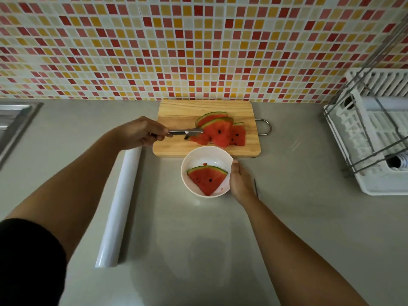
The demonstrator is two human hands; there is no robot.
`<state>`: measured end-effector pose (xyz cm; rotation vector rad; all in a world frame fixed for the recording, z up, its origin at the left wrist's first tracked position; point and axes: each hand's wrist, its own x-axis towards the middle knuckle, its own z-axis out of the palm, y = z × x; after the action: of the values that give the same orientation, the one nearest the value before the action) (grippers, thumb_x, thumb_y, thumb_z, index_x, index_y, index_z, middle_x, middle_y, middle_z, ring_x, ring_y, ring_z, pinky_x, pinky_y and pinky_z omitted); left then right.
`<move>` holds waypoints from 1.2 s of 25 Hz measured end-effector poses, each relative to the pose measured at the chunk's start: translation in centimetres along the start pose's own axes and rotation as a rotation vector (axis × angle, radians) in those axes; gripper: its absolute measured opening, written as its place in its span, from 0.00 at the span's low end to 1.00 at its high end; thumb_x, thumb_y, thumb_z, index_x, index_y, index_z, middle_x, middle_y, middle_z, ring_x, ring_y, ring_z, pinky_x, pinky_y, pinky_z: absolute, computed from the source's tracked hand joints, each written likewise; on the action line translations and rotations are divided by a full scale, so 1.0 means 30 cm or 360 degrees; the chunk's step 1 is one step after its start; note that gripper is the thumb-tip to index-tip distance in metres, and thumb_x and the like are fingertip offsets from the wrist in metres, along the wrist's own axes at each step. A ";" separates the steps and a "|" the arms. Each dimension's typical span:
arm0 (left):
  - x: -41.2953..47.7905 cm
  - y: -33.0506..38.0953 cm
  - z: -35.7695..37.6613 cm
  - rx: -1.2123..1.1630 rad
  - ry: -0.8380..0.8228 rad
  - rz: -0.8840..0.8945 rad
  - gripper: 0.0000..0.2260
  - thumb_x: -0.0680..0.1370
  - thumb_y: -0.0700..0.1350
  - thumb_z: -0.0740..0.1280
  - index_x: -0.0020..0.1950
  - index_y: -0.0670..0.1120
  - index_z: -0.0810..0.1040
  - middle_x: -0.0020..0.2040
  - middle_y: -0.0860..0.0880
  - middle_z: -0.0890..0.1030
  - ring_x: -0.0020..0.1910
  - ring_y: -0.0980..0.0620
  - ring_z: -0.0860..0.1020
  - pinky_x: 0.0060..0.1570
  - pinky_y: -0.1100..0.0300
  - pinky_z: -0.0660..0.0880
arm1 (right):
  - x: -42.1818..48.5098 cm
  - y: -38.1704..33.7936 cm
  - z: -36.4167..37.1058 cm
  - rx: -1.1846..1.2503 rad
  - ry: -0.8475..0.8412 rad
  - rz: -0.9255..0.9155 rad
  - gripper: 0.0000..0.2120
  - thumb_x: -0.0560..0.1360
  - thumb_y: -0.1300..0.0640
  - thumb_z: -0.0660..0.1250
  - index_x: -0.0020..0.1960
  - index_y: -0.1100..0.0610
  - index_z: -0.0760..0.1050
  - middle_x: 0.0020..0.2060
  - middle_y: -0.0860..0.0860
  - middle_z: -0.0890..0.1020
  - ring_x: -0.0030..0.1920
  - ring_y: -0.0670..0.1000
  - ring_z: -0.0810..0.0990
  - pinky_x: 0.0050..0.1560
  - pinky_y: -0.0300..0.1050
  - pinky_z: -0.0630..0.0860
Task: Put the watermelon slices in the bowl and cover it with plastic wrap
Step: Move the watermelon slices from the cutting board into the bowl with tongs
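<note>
So we've got the white bowl (207, 171) as our anchor on the grey counter (198, 250), and there's loads of bare counter on the near side of it, so plenty of room to work later. Left of the bowl lies the roll of plastic wrap (119, 208), parked out of the way but within reach for the covering step, we'd guess. One watermelon slice (207, 178) already sits inside the bowl, rind toward the wall. Our right hand (239, 181) is cupped against the bowl's right rim, gripping it to keep it from sliding, probably. Just behind the bowl, nearly touching its far rim, is the wooden cutting board (176, 115) with the rest of the slices (220, 131) stacked overlapping on it. Our left hand (141, 132), behind and left of the bowl, is closed around metal tongs (185, 132) whose tips are at the nearest slice; can't tell if they've pinched it yet. The hop from board edge to bowl is short and unobstructed. A white dish rack (375, 138) sits well right of the bowl.
</note>
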<state>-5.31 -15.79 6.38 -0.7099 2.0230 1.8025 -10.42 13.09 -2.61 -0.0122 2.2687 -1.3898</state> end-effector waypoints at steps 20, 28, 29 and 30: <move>-0.120 0.219 0.082 0.1373 0.0233 0.0078 0.10 0.74 0.50 0.70 0.44 0.44 0.82 0.39 0.46 0.83 0.34 0.51 0.73 0.33 0.63 0.69 | 0.006 -0.003 0.012 -0.0115 0.0067 -0.0090 0.24 0.81 0.48 0.45 0.60 0.60 0.74 0.58 0.60 0.78 0.58 0.60 0.75 0.52 0.43 0.66; 0.121 0.059 0.258 0.0563 0.0476 -0.0077 0.12 0.73 0.47 0.70 0.40 0.37 0.81 0.33 0.46 0.79 0.25 0.53 0.66 0.25 0.62 0.64 | 0.007 0.004 0.011 -0.0049 0.0066 -0.0137 0.23 0.81 0.49 0.46 0.57 0.59 0.76 0.54 0.59 0.80 0.55 0.59 0.77 0.50 0.43 0.69; 0.141 0.048 0.263 0.0505 0.0461 -0.0090 0.13 0.73 0.47 0.71 0.40 0.37 0.81 0.33 0.46 0.80 0.25 0.53 0.66 0.25 0.62 0.63 | 0.008 0.005 0.011 -0.0055 0.0067 -0.0134 0.23 0.81 0.49 0.46 0.57 0.59 0.76 0.54 0.60 0.80 0.56 0.59 0.77 0.51 0.43 0.69; 0.157 0.040 0.269 0.0442 0.0440 -0.0099 0.13 0.73 0.47 0.71 0.40 0.36 0.80 0.34 0.45 0.80 0.25 0.53 0.65 0.25 0.62 0.62 | 0.009 0.005 0.011 -0.0065 0.0068 -0.0126 0.23 0.81 0.49 0.46 0.58 0.60 0.76 0.54 0.60 0.80 0.56 0.59 0.77 0.51 0.43 0.69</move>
<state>-10.45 -8.40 3.61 -0.9648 2.3373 1.4120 -10.49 12.81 -2.98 -0.0872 2.3550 -1.3956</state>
